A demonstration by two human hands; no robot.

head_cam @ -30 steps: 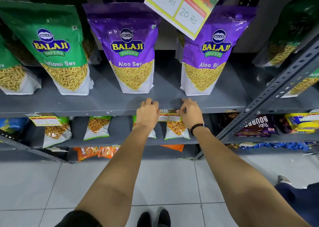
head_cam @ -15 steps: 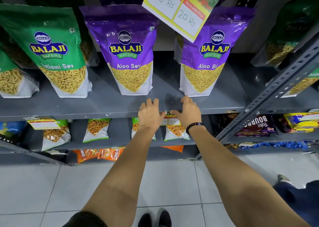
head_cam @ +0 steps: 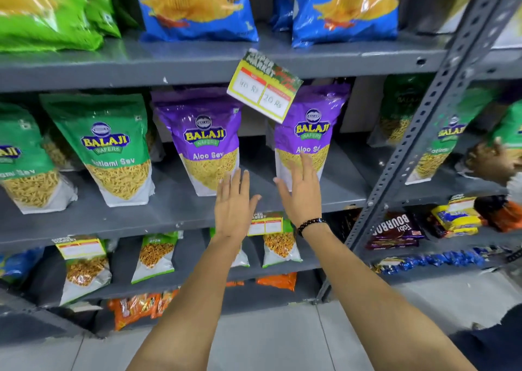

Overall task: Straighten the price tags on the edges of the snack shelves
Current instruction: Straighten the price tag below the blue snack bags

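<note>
A yellow-bordered price tag [head_cam: 264,88] hangs crooked from the edge of the upper grey shelf [head_cam: 113,65], tilted down to the right. A second tag [head_cam: 267,223] sits level on the edge of the middle shelf [head_cam: 158,218], between my wrists. A third tag [head_cam: 80,247] sits further left on that same edge, slightly tilted. My left hand [head_cam: 233,205] and my right hand [head_cam: 300,191] are raised in front of the middle shelf, fingers spread and pointing up, holding nothing. Both hands are well below the crooked tag.
Purple Aloo Sev bags [head_cam: 207,142] and green Ratlami Sev bags [head_cam: 110,150] stand on the middle shelf. Blue chip bags [head_cam: 197,6] fill the top shelf. A perforated grey upright [head_cam: 423,133] slants across the right. Another person's hand [head_cam: 493,160] reaches in at the far right.
Both hands have let go of the middle-shelf tag and lifted upward with fingers spread. The view has tilted up, showing the upper shelf and the whole crooked tag.
</note>
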